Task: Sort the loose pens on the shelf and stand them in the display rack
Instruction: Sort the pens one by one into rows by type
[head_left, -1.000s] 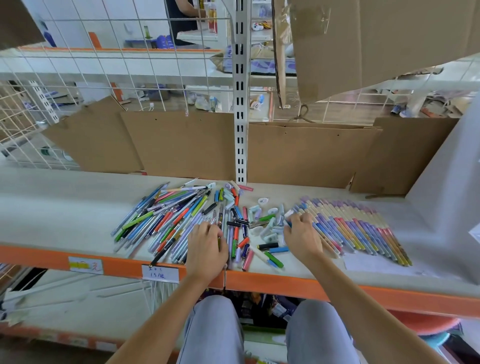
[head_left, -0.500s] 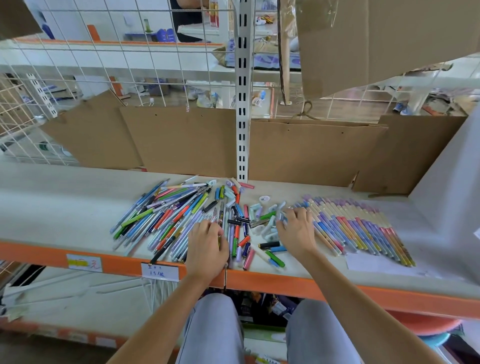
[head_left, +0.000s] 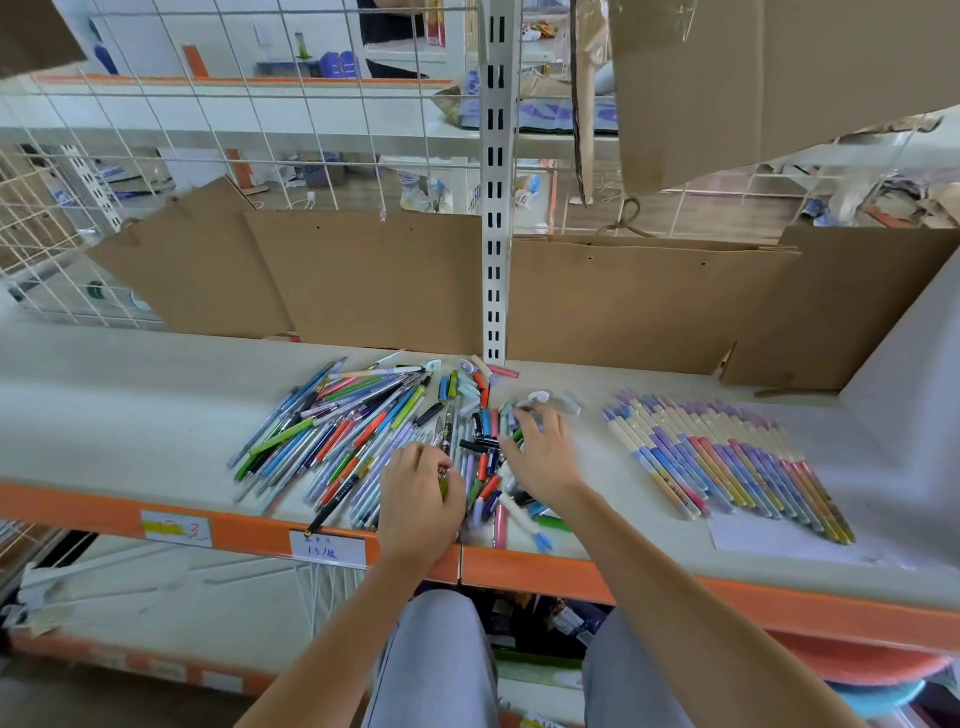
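Only the head view is given. Taking the white slotted upright (head_left: 494, 208) at the back of the shelf (head_left: 104, 415) as landmark: the loose pens (head_left: 353, 436) lie in a jumbled heap just in front of it and to its left, crossing one another, too many and too overlapped to count. The left hand (head_left: 421, 499) sits on the near edge of that heap, fingers curled down over several pens; the hand hides whether it actually grips any. The right hand (head_left: 540, 457) reaches into the heap straight in front of the upright, fingers bent onto the short pens and caps there; what it holds, if anything, is blurred. Well to the right of the upright lies one tidy row of sorted pens (head_left: 727, 457), side by side, their near ends resting on a sheet of white paper (head_left: 779, 543). No display rack can be made out. Four brown cardboard panels (head_left: 374, 280) stand along the back, two on each side of the upright, blocking the lower part of the wire grid (head_left: 208, 119). A larger cardboard piece (head_left: 779, 78) hangs above right, cut off by the frame. Two price labels (head_left: 327, 548) sit on the orange shelf edge (head_left: 571, 571), left of the upright.
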